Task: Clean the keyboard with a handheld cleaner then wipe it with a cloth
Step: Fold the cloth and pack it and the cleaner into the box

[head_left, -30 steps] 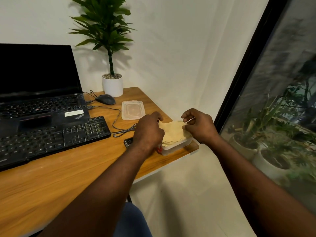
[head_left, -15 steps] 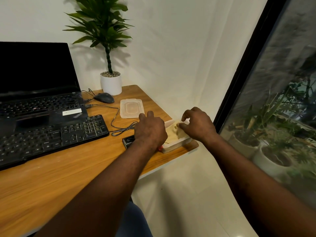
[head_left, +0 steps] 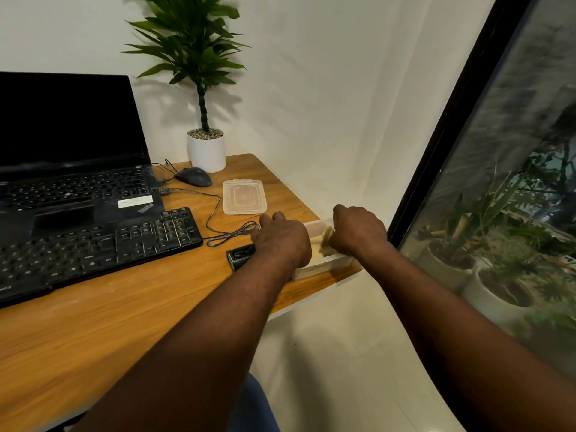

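Both hands work at a shallow translucent plastic container (head_left: 324, 265) that sits on the right edge of the wooden desk (head_left: 124, 322), at about 3 o'clock from the black full-size keyboard (head_left: 93, 244). Neither hand touches the keyboard.

The right hand (head_left: 358, 233) is knuckles-up with its fingers closed on a crumpled pale yellow cloth (head_left: 325, 243). The cloth pokes out at the hand's 9 o'clock side, inside the container. The left hand (head_left: 282, 240) lies over the container's left wall with its fingers bent down. Its back hides what they hold, so I cannot tell whether it grips the cloth, the rim or nothing.

A small black boxy device (head_left: 240, 258), possibly the handheld cleaner, lies just beside the left wrist at 8 o'clock. A thin grey cable (head_left: 230, 236) is looped at the hand's 9 o'clock, and a clear rectangular plastic lid (head_left: 244, 196) rests at its 11 o'clock.

The main risk is the container's position. It sits close to the desk's edge, so a push toward 3 o'clock, or pressure on its right side, would likely tip it to the floor. The left wrist could also knock the black device or snag the cable loop and drag what is attached. A cloth left bunched may catch on the rim.
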### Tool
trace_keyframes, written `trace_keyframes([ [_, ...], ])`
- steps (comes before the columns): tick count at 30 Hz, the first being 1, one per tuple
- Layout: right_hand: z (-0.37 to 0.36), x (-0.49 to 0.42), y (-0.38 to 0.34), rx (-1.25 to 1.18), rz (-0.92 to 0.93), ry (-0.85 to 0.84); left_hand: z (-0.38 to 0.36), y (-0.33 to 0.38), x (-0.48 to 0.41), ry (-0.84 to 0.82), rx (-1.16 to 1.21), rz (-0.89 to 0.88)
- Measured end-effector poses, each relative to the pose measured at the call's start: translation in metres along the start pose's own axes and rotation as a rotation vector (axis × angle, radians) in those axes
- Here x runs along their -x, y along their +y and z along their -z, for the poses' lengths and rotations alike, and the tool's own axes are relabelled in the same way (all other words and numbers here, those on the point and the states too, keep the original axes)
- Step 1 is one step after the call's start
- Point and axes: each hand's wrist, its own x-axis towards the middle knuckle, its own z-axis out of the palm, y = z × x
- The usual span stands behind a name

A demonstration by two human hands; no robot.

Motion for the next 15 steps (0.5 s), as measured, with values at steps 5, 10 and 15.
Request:
trace_keyframes([
  [5,0.01,-0.003,-0.002,-0.075,-0.017,0.024,-0.001,0.001,0.0,0.038,0.124,0.022],
  [10,0.004,-0.002,-0.002,-0.031,-0.053,0.014,-0.006,0.004,0.001,0.098,0.03,0.006],
  [15,-0.002,-0.003,-0.006,-0.033,-0.037,0.017,-0.003,0.0,-0.002,0.056,0.01,0.018],
])
